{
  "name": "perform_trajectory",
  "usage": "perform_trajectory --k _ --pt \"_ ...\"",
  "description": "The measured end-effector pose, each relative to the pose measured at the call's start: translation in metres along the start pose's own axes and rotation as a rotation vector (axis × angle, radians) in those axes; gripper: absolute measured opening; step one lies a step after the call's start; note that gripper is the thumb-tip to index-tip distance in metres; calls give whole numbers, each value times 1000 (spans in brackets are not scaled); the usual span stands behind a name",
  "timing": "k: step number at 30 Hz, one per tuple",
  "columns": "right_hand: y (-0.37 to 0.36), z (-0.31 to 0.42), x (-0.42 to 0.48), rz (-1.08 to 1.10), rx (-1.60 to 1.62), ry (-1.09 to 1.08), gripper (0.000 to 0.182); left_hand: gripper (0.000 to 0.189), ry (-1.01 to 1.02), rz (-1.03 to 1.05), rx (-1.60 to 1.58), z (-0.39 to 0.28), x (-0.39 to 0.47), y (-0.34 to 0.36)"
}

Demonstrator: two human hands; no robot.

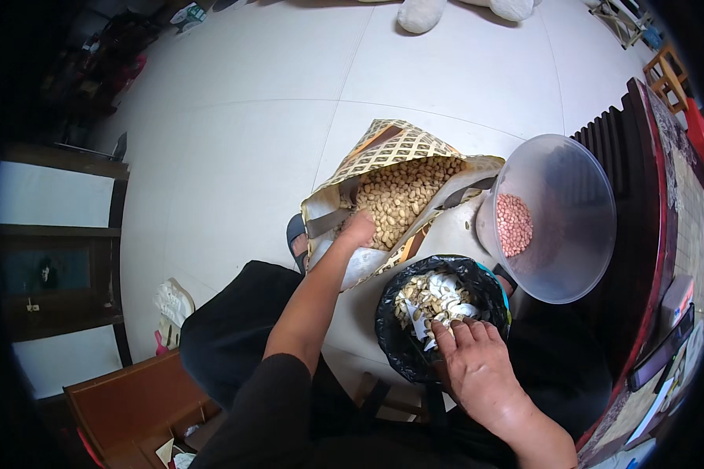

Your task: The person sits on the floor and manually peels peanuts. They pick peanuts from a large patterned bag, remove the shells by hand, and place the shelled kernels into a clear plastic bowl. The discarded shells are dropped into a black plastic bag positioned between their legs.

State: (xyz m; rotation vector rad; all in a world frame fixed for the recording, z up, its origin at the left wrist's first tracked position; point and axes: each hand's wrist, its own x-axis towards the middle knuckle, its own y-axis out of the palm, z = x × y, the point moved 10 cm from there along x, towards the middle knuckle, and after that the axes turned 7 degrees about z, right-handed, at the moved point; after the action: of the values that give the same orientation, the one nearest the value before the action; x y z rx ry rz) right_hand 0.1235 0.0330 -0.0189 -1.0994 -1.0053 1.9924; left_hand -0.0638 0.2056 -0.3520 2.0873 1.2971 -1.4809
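Note:
My left hand reaches into a patterned woven shopping bag and touches the unshelled peanuts inside. Its fingertips are hidden, so I cannot tell whether it grasps any. Over the near edge of a small bin lined with a black plastic bag, my right hand hovers palm down with fingers bent. Its palm and thumb are out of sight. Empty shells and crumpled white paper lie in the bin. Right of the shopping bag, a translucent plastic tub holds shelled pink peanuts.
A dark wooden table runs along the right, with a smartphone on it. A brown wooden cabinet stands at lower left. White shoes rest on the tiled floor. Plush toy feet show at the top.

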Motion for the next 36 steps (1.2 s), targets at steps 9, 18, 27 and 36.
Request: perform_trajectory --k 9,18,27,36 --pt "5 4 0 4 -16 -11 37 30 197 -298 801 -40 -29 34" --pt "1 5 -1 0 5 -12 37 17 152 79 -270 -15 -2 20" --pt "5 9 0 44 9 -31 41 32 126 67 -523 -21 9 13" --pt "8 5 3 120 13 -5 42 38 195 -422 684 -48 -4 22"
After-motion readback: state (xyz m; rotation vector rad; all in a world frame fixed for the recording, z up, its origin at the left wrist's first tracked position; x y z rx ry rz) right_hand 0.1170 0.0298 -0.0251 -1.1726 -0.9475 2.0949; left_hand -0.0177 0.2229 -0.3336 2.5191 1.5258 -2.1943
